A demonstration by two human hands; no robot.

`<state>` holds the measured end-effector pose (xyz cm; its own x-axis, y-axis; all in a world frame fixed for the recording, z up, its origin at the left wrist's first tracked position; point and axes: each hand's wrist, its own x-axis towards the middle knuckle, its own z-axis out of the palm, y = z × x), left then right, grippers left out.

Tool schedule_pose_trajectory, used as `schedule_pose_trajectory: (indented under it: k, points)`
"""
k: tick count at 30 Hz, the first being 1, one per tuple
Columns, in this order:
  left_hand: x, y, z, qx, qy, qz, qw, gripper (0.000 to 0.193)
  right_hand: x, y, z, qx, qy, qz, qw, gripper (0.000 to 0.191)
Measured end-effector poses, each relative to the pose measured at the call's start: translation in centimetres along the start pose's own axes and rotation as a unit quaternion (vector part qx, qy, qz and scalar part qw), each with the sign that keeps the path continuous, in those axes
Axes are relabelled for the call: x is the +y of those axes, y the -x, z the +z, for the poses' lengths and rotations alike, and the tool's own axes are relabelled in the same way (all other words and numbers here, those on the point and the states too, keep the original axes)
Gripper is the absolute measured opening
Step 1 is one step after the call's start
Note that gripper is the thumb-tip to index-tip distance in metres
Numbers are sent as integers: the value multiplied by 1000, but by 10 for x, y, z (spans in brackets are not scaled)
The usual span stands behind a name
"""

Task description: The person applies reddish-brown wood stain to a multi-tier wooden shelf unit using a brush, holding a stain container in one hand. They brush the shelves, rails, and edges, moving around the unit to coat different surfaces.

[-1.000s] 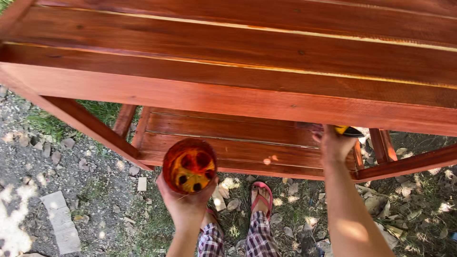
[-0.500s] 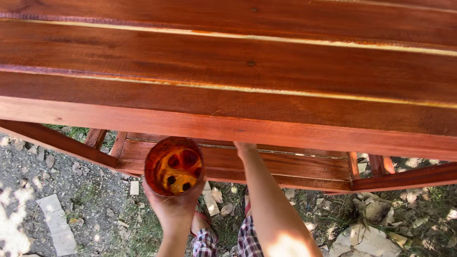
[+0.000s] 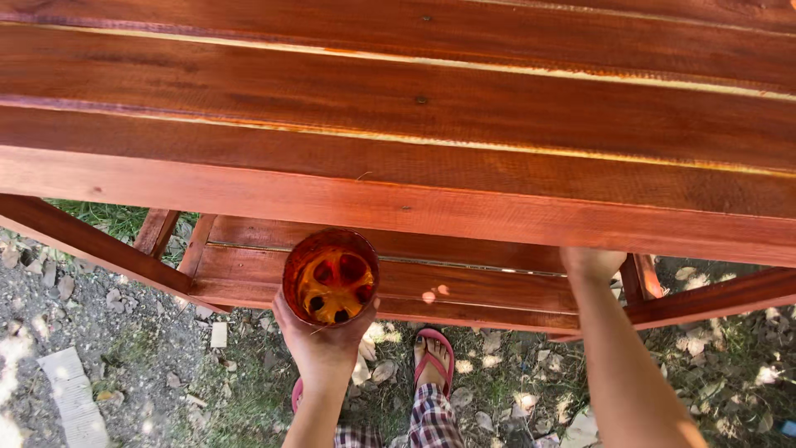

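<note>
Left hand (image 3: pixel 325 348) wrapped around a round red-stained container (image 3: pixel 330 278) of orange liquid, held just below the front edge of the reddish-brown slatted wooden table (image 3: pixel 414 116). Right hand (image 3: pixel 592 264) reaching under that edge, fingers hidden, grip impossible to tell. Lower wooden shelf (image 3: pixel 464 282) behind; pink flip-flop (image 3: pixel 434 358) on stony ground below.

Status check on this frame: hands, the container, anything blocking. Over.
Left hand grips round container of reddish-brown liquid, upright. Right hand reaches under front edge of red-stained wooden table, fingers hidden. Lower shelf behind container. Nothing blocking. Over.
</note>
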<state>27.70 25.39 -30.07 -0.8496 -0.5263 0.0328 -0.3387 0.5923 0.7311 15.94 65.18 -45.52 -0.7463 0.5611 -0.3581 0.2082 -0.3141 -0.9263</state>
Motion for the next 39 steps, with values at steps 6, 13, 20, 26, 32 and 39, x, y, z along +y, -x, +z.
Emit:
schedule_pose_trajectory:
  k: [6,13,20,26,32,39]
  points:
    - [-9,-6,-19,-21,60,23,998,98,-12,33,-2,-11,753,-170,636,56]
    - [-38,-17,-57,-86,74,74,991,97,28,107,63,-22,583,-437,684,22]
    - [-61,-46,-46,-69,95,78,990,99,22,159,172,-100,128,-54,985,32]
    - [-80,-92,-7,-82,138,118,980,97,-26,156,208,-135,14,-92,986,30]
    - [-91,-137,27,-131,108,206,964,101,-65,161,213,-260,-55,-130,955,31]
    - [-75,-124,48,-110,64,228,965,108,-58,164,208,-388,103,-256,879,11]
